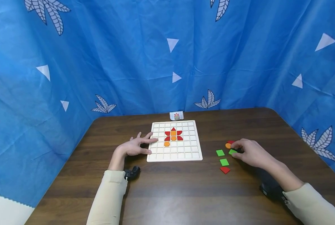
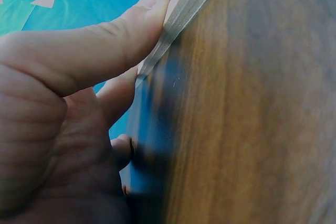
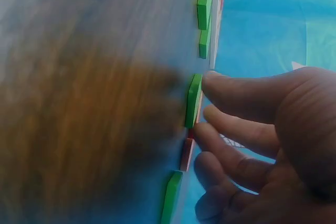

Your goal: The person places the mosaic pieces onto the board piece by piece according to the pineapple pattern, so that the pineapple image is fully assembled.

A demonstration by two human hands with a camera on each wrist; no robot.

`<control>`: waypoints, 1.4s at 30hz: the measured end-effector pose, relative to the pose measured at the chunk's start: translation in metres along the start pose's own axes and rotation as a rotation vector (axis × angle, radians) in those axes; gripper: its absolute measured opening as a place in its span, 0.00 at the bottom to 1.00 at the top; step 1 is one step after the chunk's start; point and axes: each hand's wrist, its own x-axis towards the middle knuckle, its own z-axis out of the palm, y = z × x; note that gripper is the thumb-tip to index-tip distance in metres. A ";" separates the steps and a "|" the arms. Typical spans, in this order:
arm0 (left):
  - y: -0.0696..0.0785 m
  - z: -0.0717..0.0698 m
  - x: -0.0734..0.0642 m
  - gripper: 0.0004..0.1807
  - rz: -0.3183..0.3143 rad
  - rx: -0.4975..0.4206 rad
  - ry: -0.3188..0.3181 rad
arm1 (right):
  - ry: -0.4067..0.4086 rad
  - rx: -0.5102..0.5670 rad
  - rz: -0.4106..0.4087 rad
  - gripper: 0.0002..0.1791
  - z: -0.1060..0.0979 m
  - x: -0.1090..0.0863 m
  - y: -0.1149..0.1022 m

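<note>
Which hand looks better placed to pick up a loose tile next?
Probably the right hand: it is at a green tile, while the left hand touches the white board, away from that tile.

The head view looks forward and down across the table (image 1: 170,193), far enough back to take in the left hand (image 1: 132,146), the right hand (image 1: 253,153), the whole board (image 1: 188,149) and the blue cloth (image 1: 145,62) beyond. The left wrist view sits low and very near the palm, rolled so the table stands upright at right; these 2 views share the left hand and the board's edge. The right wrist view, also low and close, is rolled oppositely, table at left and cloth at right, sharing the right hand and green tiles (image 1: 224,162) with the head view.
</note>
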 end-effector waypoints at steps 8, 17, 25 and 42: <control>0.001 0.000 0.002 0.35 0.005 0.000 0.004 | -0.009 -0.011 -0.004 0.16 0.003 -0.001 0.001; -0.001 0.001 0.001 0.34 0.000 -0.015 0.003 | 0.036 -0.051 -0.048 0.17 0.005 0.006 -0.009; 0.000 0.001 0.001 0.34 -0.001 -0.021 0.007 | 0.086 -0.015 -0.100 0.18 0.007 0.022 -0.028; 0.002 0.001 -0.001 0.34 0.008 -0.024 0.011 | 0.037 0.052 -0.107 0.18 0.026 0.061 -0.079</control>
